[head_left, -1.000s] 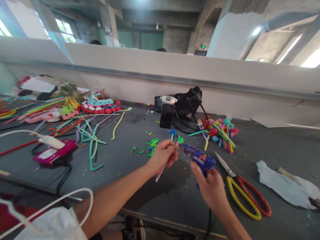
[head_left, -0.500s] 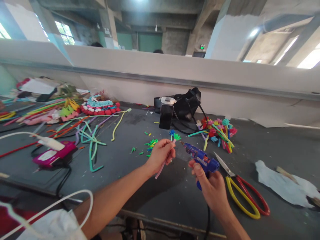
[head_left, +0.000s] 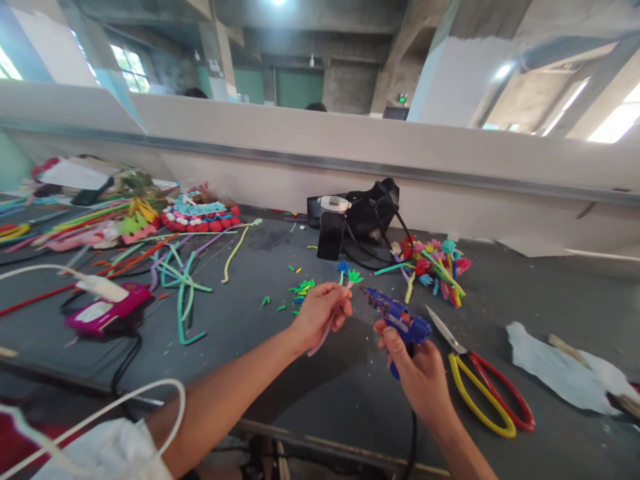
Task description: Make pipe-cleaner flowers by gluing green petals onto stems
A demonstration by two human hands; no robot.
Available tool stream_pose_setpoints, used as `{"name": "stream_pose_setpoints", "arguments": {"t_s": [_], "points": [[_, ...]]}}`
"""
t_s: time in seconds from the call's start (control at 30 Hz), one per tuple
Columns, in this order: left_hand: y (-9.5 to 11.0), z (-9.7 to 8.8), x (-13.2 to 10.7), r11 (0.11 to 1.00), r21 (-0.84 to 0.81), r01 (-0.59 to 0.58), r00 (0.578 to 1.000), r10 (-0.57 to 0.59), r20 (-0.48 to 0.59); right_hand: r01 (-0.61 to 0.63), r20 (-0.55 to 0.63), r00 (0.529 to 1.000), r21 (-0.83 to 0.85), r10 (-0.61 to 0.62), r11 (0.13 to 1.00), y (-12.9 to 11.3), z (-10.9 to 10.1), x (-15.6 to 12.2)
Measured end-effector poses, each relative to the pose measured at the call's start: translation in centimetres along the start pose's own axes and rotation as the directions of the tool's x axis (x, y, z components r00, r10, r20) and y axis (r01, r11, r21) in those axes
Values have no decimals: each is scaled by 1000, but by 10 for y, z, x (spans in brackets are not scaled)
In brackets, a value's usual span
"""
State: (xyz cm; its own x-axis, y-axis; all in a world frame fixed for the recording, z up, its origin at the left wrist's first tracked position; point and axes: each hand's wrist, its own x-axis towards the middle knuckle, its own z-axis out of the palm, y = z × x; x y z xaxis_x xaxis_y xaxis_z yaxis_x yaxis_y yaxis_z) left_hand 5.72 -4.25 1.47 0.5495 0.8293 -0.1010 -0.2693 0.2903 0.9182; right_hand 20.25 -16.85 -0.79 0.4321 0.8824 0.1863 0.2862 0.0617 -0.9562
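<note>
Between the thumb and fingers of my left hand [head_left: 326, 310] is a pipe-cleaner flower [head_left: 355, 277] with green petals and a pale pink stem that hangs below the hand. My right hand [head_left: 415, 363] is wrapped round a blue hot glue gun [head_left: 397, 313]. The gun's nozzle points left and sits close to the base of the green petals; whether it touches them I cannot tell. Just behind the green flower is a blue one [head_left: 343, 267]. Small green and yellow pieces [head_left: 303, 288] lie on the table left of my left hand.
Scissors [head_left: 467, 360] with red and yellow handles lie right of my right hand. Behind them is a bunch of colourful flowers [head_left: 440, 263]. A phone [head_left: 331, 235] stands before a black bag [head_left: 375, 210]. Loose pipe cleaners [head_left: 187, 293] and a magenta power strip [head_left: 110, 310] lie left.
The glue gun's nozzle has come slightly closer to the green flower as my right hand shifted a little left. My left hand keeps its grip almost in place.
</note>
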Motion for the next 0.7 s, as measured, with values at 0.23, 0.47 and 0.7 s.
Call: {"name": "stream_pose_setpoints", "arguments": {"t_s": [0.23, 0.47, 0.7], "points": [[-3, 1, -1, 1000, 31, 4, 999, -5, 38, 49, -5, 999, -92, -49, 995, -3, 1, 2], [-2, 2, -2, 999, 51, -4, 998, 0, 69, 49, -13, 999, -174, -52, 984, -2, 1, 3], [-1, 1, -2, 999, 48, -2, 997, -2, 77, 88, -8, 996, -230, -92, 969, -7, 1, 4]]}}
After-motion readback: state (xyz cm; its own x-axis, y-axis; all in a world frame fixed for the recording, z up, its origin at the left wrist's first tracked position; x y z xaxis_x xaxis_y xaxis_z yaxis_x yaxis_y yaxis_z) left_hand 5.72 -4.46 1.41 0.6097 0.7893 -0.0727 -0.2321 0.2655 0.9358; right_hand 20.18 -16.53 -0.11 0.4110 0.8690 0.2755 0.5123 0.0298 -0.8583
